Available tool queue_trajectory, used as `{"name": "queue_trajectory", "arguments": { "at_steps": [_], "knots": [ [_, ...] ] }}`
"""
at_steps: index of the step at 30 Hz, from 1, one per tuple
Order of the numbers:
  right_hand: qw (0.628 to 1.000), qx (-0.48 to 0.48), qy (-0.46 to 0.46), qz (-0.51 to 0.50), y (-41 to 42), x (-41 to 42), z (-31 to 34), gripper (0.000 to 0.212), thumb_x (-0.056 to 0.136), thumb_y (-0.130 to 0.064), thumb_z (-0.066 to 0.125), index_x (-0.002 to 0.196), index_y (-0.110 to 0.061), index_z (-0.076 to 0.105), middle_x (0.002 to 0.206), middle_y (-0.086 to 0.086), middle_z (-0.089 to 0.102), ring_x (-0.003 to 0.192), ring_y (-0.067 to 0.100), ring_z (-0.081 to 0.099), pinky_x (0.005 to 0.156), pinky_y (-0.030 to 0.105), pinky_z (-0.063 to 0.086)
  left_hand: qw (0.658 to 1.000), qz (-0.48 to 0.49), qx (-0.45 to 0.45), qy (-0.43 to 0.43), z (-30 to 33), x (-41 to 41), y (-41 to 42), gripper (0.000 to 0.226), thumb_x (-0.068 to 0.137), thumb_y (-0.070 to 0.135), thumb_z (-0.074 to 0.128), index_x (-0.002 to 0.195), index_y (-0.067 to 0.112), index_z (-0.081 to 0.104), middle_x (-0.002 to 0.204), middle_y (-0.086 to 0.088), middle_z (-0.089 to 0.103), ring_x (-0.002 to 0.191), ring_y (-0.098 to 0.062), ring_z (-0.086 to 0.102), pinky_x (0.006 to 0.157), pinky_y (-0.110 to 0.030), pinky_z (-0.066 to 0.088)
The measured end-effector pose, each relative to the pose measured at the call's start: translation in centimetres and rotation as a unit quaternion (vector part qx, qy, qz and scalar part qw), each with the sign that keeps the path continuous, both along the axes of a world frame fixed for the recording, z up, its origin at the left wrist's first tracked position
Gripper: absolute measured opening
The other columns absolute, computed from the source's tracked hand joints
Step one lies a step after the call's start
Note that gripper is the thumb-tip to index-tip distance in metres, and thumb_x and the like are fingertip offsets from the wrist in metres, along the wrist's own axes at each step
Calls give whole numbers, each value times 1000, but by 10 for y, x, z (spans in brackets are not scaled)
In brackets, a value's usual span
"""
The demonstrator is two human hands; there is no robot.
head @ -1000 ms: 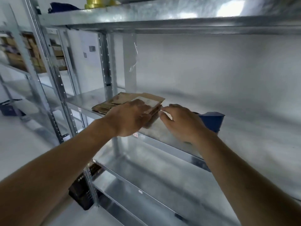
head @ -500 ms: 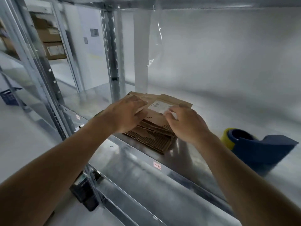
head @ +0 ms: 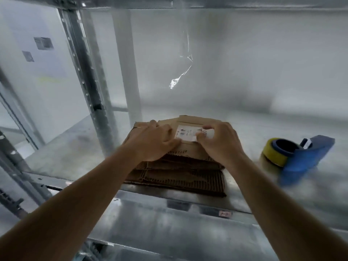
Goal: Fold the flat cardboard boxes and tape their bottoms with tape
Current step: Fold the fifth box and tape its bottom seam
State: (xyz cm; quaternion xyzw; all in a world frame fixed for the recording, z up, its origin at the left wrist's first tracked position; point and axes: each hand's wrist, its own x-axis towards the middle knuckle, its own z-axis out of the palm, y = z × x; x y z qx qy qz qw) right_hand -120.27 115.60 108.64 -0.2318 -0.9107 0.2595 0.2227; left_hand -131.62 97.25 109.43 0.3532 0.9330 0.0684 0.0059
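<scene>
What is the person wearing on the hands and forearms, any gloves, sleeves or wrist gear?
Nothing shows on either one. The left hand and right hand are bare, with no gloves, rings or tape on the fingers that can be seen. Both forearms are uncovered all the way to the frame's lower edge: no sleeves, watch, wristband or cables in view. Any sleeve must end beyond the frame.

Label [head: 190, 133] print too small (blurred), part under right hand [head: 220, 144]

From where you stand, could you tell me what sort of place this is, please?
Probably a storeroom or warehouse: galvanised metal shelf racking, a stack of flat cardboard boxes on it, and a blue tape dispenser beside them.
</scene>
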Motion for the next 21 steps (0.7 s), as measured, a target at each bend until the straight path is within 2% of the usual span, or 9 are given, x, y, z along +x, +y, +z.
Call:
{"name": "queue_trajectory", "arguments": {
  "at_steps": [3, 6, 9, 11, 12, 15, 17, 20, 21],
  "knots": [
    [999, -16, 19, -43, -4, 5, 4, 42, 91, -50, 70, 126, -25, 71, 130, 6, 64, 116, 21, 60, 85, 28, 41, 998, -3, 49, -38, 0, -8, 1, 93, 73, 101, 20, 143, 43, 39, 128, 2, 51, 116, -27, 53, 96, -56, 50],
    [996, -19, 43, -76, -7, 15, 8, 49, 87, -54, 73, 126, -25, 71, 127, 7, 64, 113, 21, 61, 83, 27, 42, 995, -13, 77, -69, 10, -2, 0, 87, 74, 100, 27, 145, 50, 32, 134, 4, 49, 124, -27, 51, 98, -58, 47],
    [991, -42, 77, -102, -6, 30, 17, 55, 86, -57, 74, 128, -23, 69, 131, 7, 62, 123, 23, 56, 89, 30, 42, 984, -21, 129, -124, 21, 12, 0, 79, 82, 88, 44, 150, 50, 33, 135, 2, 45, 119, -25, 54, 99, -53, 49],
    [987, -55, 104, -111, -3, 43, 23, 57, 85, -58, 75, 129, -24, 68, 132, 3, 63, 125, 22, 55, 92, 31, 43, 971, -39, 181, -151, 27, 22, 3, 81, 76, 91, 50, 147, 53, 37, 133, 4, 50, 116, -23, 59, 96, -49, 53],
    [984, -67, 119, -110, -1, 51, 26, 57, 85, -58, 76, 131, -25, 66, 130, 0, 64, 122, 20, 56, 89, 29, 44, 962, -45, 209, -168, 30, 27, 5, 80, 74, 90, 54, 145, 55, 38, 130, 6, 54, 114, -23, 61, 95, -49, 55],
    [975, -111, 178, -79, 6, 74, 32, 58, 84, -55, 80, 133, -30, 61, 115, -12, 65, 107, 10, 62, 72, 20, 48, 925, -70, 290, -237, 37, 47, 12, 74, 88, 57, 73, 152, 50, 37, 131, 13, 58, 123, -14, 56, 104, -42, 51],
    [965, -133, 218, -60, 11, 88, 34, 60, 82, -53, 82, 134, -33, 59, 113, -15, 66, 105, 7, 64, 71, 18, 50, 909, -92, 306, -266, 43, 59, 16, 89, 88, 42, 80, 158, 50, 25, 141, 11, 55, 131, -10, 50, 109, -38, 47],
    [954, -141, 264, -28, 17, 102, 34, 63, 78, -55, 84, 133, -43, 56, 118, -14, 65, 108, 7, 66, 82, 30, 62, 898, -122, 318, -279, 50, 77, 21, 116, 82, 24, 87, 159, 56, 7, 128, 6, 64, 109, -4, 67, 88, -20, 57],
    [950, -142, 278, -16, 21, 106, 33, 62, 76, -56, 85, 130, -49, 54, 122, -12, 64, 109, 8, 67, 85, 35, 63, 898, -135, 322, -269, 51, 82, 23, 122, 80, 20, 89, 159, 58, 3, 124, 4, 67, 105, -6, 69, 85, -20, 58]
  ]
}}
